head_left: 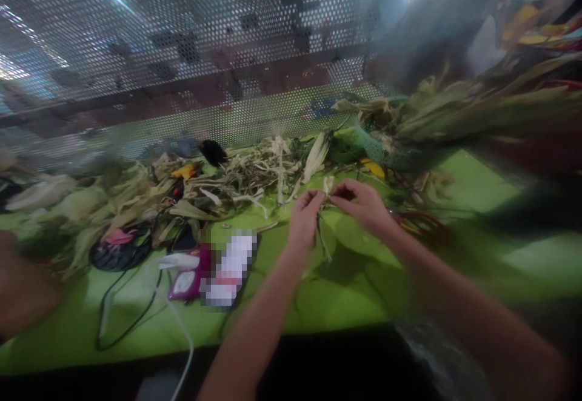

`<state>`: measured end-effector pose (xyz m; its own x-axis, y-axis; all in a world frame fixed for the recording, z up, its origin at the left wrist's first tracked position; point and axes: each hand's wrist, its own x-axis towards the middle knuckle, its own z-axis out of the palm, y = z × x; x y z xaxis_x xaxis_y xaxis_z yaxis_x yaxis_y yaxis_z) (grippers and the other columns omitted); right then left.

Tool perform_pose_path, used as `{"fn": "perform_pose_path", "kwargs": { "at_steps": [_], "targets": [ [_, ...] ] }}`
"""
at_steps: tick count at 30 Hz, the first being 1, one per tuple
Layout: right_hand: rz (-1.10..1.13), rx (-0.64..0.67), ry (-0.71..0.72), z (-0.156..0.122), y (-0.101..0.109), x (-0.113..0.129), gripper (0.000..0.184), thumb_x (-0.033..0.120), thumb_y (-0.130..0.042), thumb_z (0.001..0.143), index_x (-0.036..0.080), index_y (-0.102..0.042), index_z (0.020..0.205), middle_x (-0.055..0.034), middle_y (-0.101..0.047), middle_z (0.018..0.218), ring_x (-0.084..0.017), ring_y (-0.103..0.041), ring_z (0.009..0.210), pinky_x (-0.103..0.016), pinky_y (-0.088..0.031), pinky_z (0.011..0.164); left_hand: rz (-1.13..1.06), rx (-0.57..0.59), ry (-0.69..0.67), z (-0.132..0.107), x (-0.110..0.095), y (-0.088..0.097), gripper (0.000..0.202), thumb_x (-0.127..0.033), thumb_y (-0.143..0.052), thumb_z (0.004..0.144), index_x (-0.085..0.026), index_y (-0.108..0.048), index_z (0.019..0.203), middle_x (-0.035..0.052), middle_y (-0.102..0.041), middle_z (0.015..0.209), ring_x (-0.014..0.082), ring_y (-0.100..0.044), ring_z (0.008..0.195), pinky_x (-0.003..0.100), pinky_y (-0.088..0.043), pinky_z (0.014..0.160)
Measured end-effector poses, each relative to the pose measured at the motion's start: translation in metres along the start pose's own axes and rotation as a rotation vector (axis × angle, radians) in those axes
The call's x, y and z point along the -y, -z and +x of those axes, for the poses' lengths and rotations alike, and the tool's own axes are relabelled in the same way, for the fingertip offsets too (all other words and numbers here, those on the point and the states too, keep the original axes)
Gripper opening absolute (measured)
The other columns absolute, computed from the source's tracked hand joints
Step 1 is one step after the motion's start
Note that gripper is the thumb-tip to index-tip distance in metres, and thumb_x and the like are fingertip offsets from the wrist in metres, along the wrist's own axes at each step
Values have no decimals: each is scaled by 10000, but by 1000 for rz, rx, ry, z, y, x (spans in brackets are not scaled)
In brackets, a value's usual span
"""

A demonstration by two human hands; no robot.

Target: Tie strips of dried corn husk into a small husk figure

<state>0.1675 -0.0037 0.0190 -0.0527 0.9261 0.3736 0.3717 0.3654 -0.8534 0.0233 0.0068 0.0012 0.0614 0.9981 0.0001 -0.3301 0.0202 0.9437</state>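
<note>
Both my hands meet over the green table, with a small bundle of dried corn husk (pixel 328 184) between their fingertips. Its pale folded end sticks up, and thin strips (pixel 324 240) hang below. My left hand (pixel 307 212) is closed, pinching the bundle from the left. From the right, my right hand (pixel 359 201) pinches the same piece with thumb and forefinger. Exactly how the strips cross between the fingers is too small to make out. Just behind the hands a wider pale husk leaf (pixel 317 155) leans on a heap of husk strips (pixel 254 174).
A green basket (pixel 379 146) of long husks stands at the back right, before a perforated metal screen (pixel 182 56). Left lie a purple packet (pixel 186 280), a pixelated phone-like object (pixel 231 268), a black pouch (pixel 120 249) and a white cable (pixel 179 322). Another person's arm (pixel 25 286) enters at left.
</note>
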Motion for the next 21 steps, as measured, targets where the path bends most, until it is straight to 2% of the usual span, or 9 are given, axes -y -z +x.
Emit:
{"fn": "perform_pose_path", "kwargs": {
  "at_steps": [3, 5, 10, 12, 17, 21],
  "targets": [
    [91, -16, -46, 1, 2, -1, 311, 466, -717, 780, 173, -638, 847, -21, -642, 754, -142, -554, 674, -258, -443, 612, 227, 58, -127, 1, -5, 3, 160, -311, -662, 784, -163, -637, 841, 0, -636, 770, 115, -567, 731, 253, -454, 754],
    [107, -33, -61, 1, 2, -3, 320, 483, -712, 779, 175, -626, 807, -10, -620, 722, -136, -534, 656, -256, -431, 599, 345, 72, -215, 1, -7, 5, 165, -299, -657, 803, -161, -629, 890, 23, -644, 833, 129, -578, 779, 259, -457, 767],
    [117, -1, -89, 1, 2, -6, 275, 443, -678, 804, 179, -615, 767, 8, -579, 696, -129, -503, 643, -254, -397, 597, 351, 59, -340, 3, -8, 7, 271, -292, -706, 794, -180, -542, 978, 28, -591, 905, 128, -584, 831, 254, -466, 783],
    [122, -4, -89, 2, 3, -5, 245, 415, -676, 798, 181, -615, 758, 18, -551, 673, -126, -482, 630, -249, -377, 583, 336, 75, -318, 4, -8, 7, 290, -312, -714, 796, -183, -531, 980, 31, -589, 909, 130, -588, 843, 258, -470, 791],
    [58, -134, -39, 5, 8, -4, 206, 366, -661, 791, 190, -586, 715, 23, -510, 656, -126, -449, 635, -240, -359, 580, 289, 144, -159, 7, -7, 7, 389, -341, -767, 737, -175, -562, 1022, 42, -638, 890, 146, -609, 821, 276, -475, 776],
    [39, -178, -29, 7, 9, -3, 197, 354, -647, 794, 202, -559, 703, 15, -526, 676, -136, -468, 655, -245, -371, 594, 336, 228, -118, 11, -2, 10, 269, -341, -733, 755, -170, -653, 946, 37, -673, 814, 147, -602, 729, 286, -469, 738]
  ]
}}
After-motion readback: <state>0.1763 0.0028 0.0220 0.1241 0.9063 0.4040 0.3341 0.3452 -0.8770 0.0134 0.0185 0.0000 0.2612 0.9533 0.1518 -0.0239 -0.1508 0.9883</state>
